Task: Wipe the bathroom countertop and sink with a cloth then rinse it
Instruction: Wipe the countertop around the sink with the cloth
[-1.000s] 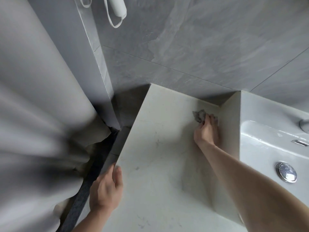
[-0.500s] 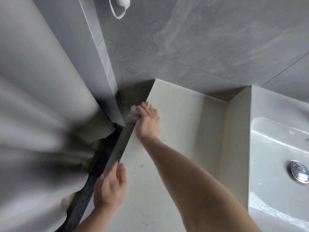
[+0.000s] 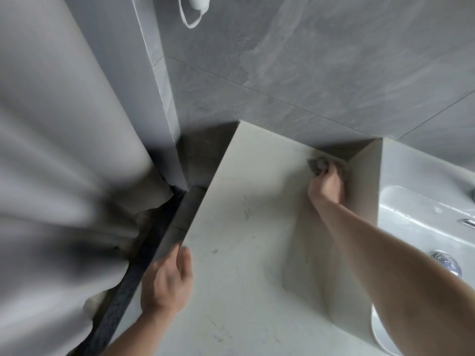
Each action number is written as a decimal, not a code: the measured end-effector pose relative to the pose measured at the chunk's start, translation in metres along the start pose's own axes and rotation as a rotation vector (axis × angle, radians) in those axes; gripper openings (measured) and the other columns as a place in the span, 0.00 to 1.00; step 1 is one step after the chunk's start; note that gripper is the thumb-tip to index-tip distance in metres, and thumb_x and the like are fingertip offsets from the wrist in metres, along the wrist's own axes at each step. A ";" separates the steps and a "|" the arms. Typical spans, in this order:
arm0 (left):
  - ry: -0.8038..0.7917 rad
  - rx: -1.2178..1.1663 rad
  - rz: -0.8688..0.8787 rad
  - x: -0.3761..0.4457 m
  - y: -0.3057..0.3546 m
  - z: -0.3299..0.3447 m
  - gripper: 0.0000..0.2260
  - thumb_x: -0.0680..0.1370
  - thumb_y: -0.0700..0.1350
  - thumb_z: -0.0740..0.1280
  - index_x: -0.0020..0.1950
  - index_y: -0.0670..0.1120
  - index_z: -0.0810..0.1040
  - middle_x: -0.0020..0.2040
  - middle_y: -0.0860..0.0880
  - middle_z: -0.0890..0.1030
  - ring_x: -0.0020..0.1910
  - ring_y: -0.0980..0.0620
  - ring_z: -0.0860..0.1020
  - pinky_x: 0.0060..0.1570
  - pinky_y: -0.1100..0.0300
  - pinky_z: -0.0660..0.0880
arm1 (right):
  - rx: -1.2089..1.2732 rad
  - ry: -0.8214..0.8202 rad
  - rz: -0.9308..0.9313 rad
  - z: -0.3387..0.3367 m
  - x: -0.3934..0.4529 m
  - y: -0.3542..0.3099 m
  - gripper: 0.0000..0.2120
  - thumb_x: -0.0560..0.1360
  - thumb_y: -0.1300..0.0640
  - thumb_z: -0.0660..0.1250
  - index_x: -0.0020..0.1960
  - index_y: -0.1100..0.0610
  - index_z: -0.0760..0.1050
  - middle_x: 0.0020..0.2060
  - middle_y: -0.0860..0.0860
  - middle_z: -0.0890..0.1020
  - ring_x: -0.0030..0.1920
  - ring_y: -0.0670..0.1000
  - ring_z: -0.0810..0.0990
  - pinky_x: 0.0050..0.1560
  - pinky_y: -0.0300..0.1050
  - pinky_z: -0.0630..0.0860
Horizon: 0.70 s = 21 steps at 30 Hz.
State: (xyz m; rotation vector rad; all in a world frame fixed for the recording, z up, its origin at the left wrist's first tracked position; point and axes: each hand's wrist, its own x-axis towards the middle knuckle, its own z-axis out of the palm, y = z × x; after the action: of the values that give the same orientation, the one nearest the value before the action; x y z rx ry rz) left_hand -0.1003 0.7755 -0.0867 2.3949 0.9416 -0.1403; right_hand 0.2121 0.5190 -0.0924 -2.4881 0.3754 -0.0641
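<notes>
A pale stone countertop [image 3: 239, 227] runs from the grey tiled wall toward me. My right hand [image 3: 326, 187] grips a crumpled grey cloth [image 3: 317, 164] and presses it on the counter's far right corner, beside the raised side of the white sink [image 3: 421, 217]. My left hand [image 3: 167, 281] rests on the counter's left edge, thumb on top, fingers over the side. The sink's chrome drain [image 3: 446, 263] shows at the right, partly behind my right forearm.
A grey shower curtain [image 3: 64, 176] hangs close on the left, over a dark speckled curb [image 3: 123, 286]. Grey wall tiles [image 3: 321, 68] stand behind the counter. A white object with a loop [image 3: 195, 6] hangs at the top. Chrome tap parts [image 3: 467, 222] show at the right edge.
My right hand swept the cloth from the counter's back right corner to its left edge, then back to the right corner. My left hand stayed on the edge.
</notes>
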 end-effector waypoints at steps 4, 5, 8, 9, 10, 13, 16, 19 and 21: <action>0.000 -0.010 -0.008 0.001 0.000 -0.001 0.24 0.81 0.59 0.49 0.54 0.45 0.77 0.44 0.43 0.85 0.45 0.35 0.82 0.41 0.50 0.73 | -0.131 0.039 0.078 0.021 0.007 0.000 0.25 0.79 0.60 0.57 0.76 0.61 0.67 0.77 0.59 0.68 0.80 0.59 0.61 0.78 0.56 0.56; 0.005 -0.011 -0.006 0.001 0.000 -0.001 0.24 0.81 0.60 0.48 0.53 0.45 0.77 0.43 0.43 0.85 0.45 0.35 0.82 0.40 0.50 0.73 | -0.148 0.060 0.097 0.030 0.004 -0.008 0.25 0.79 0.59 0.56 0.76 0.59 0.67 0.78 0.57 0.67 0.81 0.57 0.58 0.78 0.58 0.55; 0.002 0.013 -0.016 0.002 -0.002 0.002 0.25 0.80 0.60 0.48 0.54 0.45 0.77 0.44 0.43 0.85 0.45 0.36 0.82 0.41 0.50 0.74 | -0.140 0.060 0.051 0.051 -0.008 -0.042 0.31 0.74 0.53 0.53 0.77 0.57 0.66 0.79 0.55 0.66 0.81 0.57 0.58 0.78 0.58 0.53; -0.003 0.018 -0.021 0.001 -0.002 0.002 0.24 0.81 0.60 0.48 0.54 0.46 0.77 0.44 0.43 0.85 0.45 0.36 0.82 0.42 0.50 0.74 | -0.156 0.029 0.012 0.058 -0.013 -0.055 0.33 0.71 0.52 0.53 0.77 0.57 0.66 0.79 0.55 0.65 0.81 0.57 0.58 0.77 0.57 0.54; -0.002 0.020 -0.026 0.001 -0.002 0.001 0.23 0.81 0.60 0.49 0.54 0.47 0.78 0.44 0.43 0.85 0.46 0.35 0.82 0.43 0.49 0.74 | -0.177 -0.014 -0.031 0.067 -0.017 -0.068 0.34 0.71 0.51 0.53 0.77 0.56 0.66 0.80 0.54 0.65 0.81 0.57 0.58 0.77 0.56 0.54; 0.010 0.011 -0.055 -0.001 0.001 0.000 0.16 0.83 0.54 0.57 0.58 0.48 0.81 0.47 0.42 0.86 0.48 0.35 0.82 0.47 0.48 0.76 | -0.210 -0.147 -0.150 0.097 -0.031 -0.111 0.33 0.75 0.55 0.62 0.80 0.55 0.62 0.81 0.53 0.62 0.82 0.56 0.57 0.78 0.53 0.53; 0.016 0.003 -0.051 0.000 0.001 -0.001 0.13 0.83 0.53 0.58 0.56 0.49 0.80 0.46 0.42 0.86 0.47 0.35 0.82 0.46 0.48 0.75 | -0.146 -0.226 -0.336 0.123 -0.053 -0.150 0.27 0.74 0.57 0.59 0.73 0.55 0.72 0.77 0.52 0.70 0.78 0.57 0.64 0.74 0.53 0.59; 0.025 0.008 -0.019 0.001 -0.002 0.002 0.18 0.83 0.56 0.53 0.56 0.50 0.79 0.46 0.43 0.86 0.46 0.35 0.82 0.46 0.48 0.76 | -0.098 -0.390 -0.503 0.126 -0.074 -0.171 0.28 0.73 0.63 0.58 0.72 0.52 0.75 0.78 0.51 0.70 0.77 0.57 0.66 0.72 0.55 0.66; 0.036 -0.002 0.002 0.001 -0.003 0.004 0.20 0.83 0.57 0.50 0.54 0.50 0.78 0.44 0.43 0.86 0.45 0.34 0.82 0.44 0.48 0.76 | -0.035 -0.435 -0.559 0.118 -0.074 -0.166 0.28 0.74 0.64 0.59 0.73 0.52 0.75 0.77 0.52 0.72 0.77 0.55 0.68 0.72 0.51 0.69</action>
State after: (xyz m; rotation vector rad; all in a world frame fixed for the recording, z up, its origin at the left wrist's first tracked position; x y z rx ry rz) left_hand -0.1018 0.7760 -0.0915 2.4034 0.9556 -0.0955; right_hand 0.1989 0.7352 -0.0875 -2.4776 -0.5038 0.2550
